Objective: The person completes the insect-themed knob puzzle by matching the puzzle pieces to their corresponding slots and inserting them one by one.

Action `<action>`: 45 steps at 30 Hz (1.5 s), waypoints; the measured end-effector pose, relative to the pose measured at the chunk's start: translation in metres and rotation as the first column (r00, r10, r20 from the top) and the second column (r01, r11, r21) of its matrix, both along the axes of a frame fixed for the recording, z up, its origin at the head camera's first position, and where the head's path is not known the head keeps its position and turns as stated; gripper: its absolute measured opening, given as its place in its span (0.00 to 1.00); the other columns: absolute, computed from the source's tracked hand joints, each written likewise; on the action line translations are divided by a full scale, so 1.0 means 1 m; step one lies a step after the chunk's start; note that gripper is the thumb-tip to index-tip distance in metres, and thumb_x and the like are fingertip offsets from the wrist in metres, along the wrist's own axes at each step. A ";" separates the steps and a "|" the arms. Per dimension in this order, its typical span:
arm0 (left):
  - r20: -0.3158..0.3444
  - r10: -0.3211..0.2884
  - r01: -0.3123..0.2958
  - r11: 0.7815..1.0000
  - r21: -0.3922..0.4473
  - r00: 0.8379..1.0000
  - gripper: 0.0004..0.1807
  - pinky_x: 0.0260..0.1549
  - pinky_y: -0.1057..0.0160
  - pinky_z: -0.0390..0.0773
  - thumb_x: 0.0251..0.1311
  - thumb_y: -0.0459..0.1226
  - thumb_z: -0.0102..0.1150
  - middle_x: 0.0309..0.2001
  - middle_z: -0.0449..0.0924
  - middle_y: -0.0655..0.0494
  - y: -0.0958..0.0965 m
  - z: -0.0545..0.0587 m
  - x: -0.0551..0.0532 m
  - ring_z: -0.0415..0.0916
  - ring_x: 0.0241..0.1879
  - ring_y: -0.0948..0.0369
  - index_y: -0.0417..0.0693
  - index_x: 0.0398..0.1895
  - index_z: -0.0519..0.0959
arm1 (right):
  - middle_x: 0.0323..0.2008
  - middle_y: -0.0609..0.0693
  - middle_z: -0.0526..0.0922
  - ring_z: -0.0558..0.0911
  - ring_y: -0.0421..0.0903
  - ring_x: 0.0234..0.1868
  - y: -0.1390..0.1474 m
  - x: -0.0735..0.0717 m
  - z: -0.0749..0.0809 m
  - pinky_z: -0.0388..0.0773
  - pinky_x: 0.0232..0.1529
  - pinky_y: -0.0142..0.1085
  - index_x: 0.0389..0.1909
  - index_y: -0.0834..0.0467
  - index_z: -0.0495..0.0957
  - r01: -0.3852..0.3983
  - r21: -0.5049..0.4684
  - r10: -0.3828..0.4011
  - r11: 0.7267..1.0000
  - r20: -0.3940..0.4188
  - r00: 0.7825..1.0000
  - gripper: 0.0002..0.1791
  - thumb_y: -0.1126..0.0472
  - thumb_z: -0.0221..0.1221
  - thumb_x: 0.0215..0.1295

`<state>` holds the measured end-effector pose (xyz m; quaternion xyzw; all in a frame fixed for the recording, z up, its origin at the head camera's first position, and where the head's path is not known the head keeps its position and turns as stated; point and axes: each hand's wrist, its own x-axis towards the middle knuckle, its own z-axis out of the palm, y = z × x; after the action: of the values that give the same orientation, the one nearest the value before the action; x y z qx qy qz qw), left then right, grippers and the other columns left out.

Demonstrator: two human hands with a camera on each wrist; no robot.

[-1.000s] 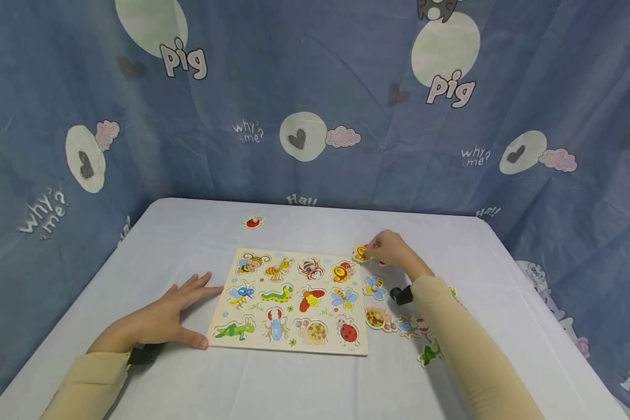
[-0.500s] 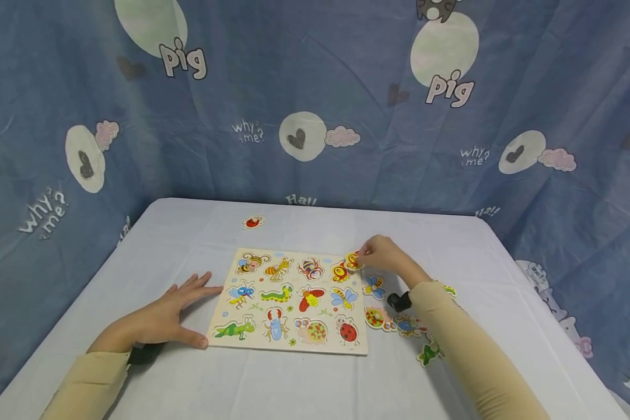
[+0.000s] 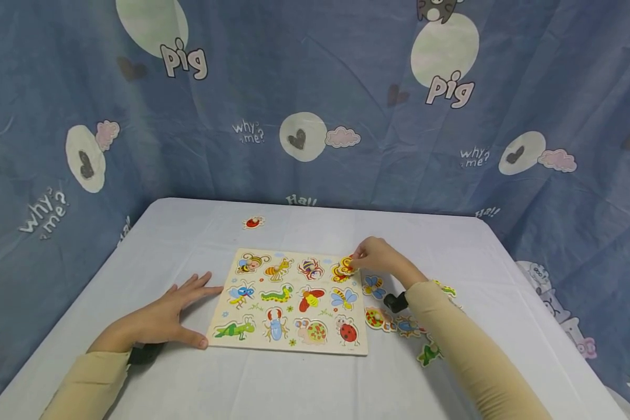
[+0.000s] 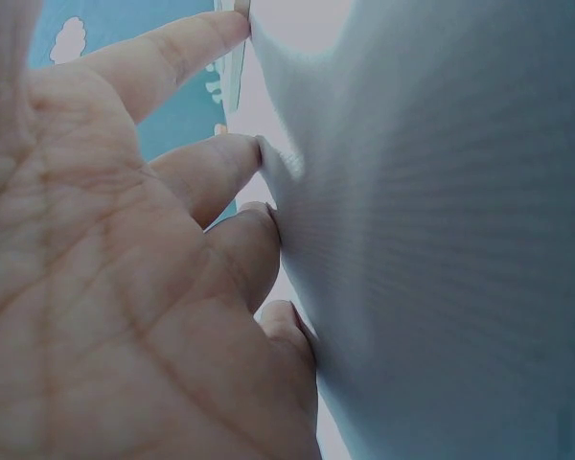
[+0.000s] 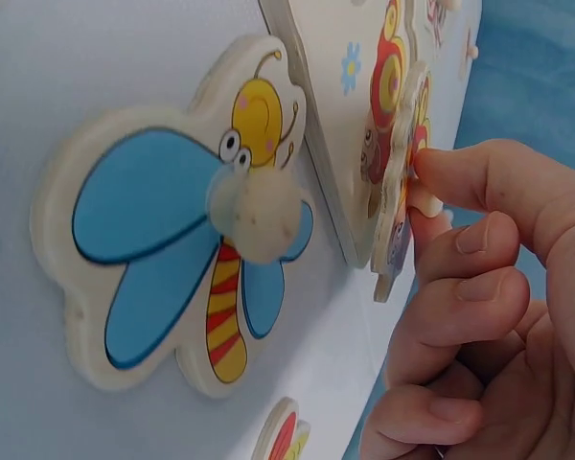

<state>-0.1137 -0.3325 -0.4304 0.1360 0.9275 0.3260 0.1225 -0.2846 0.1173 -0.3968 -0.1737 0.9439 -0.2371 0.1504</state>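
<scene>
My right hand point(image 3: 380, 256) pinches a red and yellow butterfly puzzle piece point(image 5: 400, 172) by its small wooden peg point(image 5: 424, 199). In the head view this piece is over the top right corner of the wooden insect puzzle board point(image 3: 254, 343), above the matching printed butterfly. The right wrist view shows the piece tilted, nearly edge-on; whether it touches the board is unclear. With fingers spread, my left hand point(image 3: 160, 315) rests on the table, index finger and thumb at the board's left edge. Its palm point(image 4: 125, 259) fills much of the left wrist view.
A blue-winged insect piece point(image 5: 172, 211) lies just right of the board. Near it are a snail piece point(image 3: 376, 318), a blue beetle piece point(image 3: 408, 326) and a green piece point(image 3: 429, 353). A ladybug piece point(image 3: 254, 222) lies behind the board on the white tabletop point(image 3: 294, 385).
My right hand has carried the butterfly piece leftward from beside the board to over its top right corner. The left hand and the board have stayed in place.
</scene>
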 end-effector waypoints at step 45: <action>-0.017 -0.011 0.011 1.000 0.001 1.000 0.61 0.75 0.17 0.34 0.36 0.53 0.89 0.86 0.46 0.32 -0.001 0.001 0.001 0.34 0.85 0.28 0.54 0.80 0.71 | 0.28 0.47 0.84 0.77 0.42 0.30 -0.020 0.015 -0.004 0.73 0.34 0.31 0.34 0.57 0.85 -0.067 0.014 0.067 0.998 0.013 0.998 0.09 0.56 0.69 0.72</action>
<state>-0.1123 -0.3333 -0.4296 0.1437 0.9276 0.3247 0.1163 -0.2692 0.0974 -0.4007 -0.2027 0.9383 -0.2262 0.1653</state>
